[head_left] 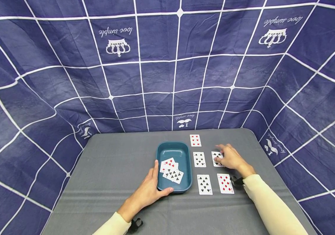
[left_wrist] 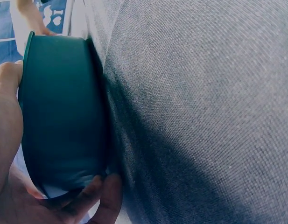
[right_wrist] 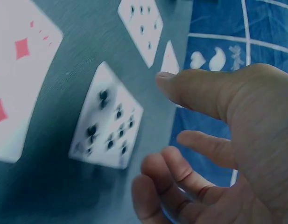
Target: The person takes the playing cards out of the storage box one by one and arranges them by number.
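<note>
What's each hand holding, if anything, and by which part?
Left hand holds the tray by its near-left corner. Right hand holds nothing; it hovers over a card.

Blue rounded-rect. tray (head_left: 173, 152) sits flat, w/ overlapping face-up cards (head_left: 174, 176) in it. To its R, five loose cards (head_left: 204, 184) lie face-up, spaced apart; mid-row R card (head_left: 216, 154), partly hidden, is prob. clubs.

Head: above, forward-down
Left wrist: at left hand (head_left: 148, 189), tray (left_wrist: 64, 112) close
Right wrist: at right hand (head_left: 231, 157), facing close cards (right_wrist: 107, 119) head shares
</note>
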`<action>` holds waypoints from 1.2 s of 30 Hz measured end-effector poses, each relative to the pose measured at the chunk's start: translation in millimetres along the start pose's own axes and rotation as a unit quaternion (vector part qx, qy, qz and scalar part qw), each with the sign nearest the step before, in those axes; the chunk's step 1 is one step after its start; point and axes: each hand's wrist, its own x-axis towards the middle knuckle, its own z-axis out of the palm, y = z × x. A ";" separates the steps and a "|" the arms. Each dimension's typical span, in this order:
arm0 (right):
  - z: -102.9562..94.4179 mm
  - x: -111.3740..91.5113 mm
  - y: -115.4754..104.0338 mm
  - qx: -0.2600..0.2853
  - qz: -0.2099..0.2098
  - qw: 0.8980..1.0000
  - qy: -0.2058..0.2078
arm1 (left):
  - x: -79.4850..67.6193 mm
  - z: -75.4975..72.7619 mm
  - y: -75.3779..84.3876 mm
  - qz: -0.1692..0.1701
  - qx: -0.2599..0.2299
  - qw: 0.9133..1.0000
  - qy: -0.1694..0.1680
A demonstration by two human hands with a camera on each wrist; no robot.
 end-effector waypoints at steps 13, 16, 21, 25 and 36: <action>7.7 7.5 -74.4 -0.002 -0.141 0.990 -0.001 | -1.8 0.9 -2.5 -0.006 -0.019 1.000 0.003; 9.5 8.7 -94.7 0.002 -0.181 0.983 -0.034 | -2.1 1.2 -1.8 -0.007 -0.025 1.000 0.004; 18.8 14.2 -124.6 -0.004 -0.242 0.963 -0.115 | -3.0 2.7 0.0 -0.015 -0.028 0.999 0.004; 29.9 20.4 -143.6 -0.039 -0.267 0.946 -0.178 | -3.6 4.5 1.0 -0.018 -0.030 0.999 0.004; 57.9 35.8 -177.5 -0.146 -0.270 0.908 -0.286 | -6.8 5.9 2.9 -0.009 -0.026 0.999 0.021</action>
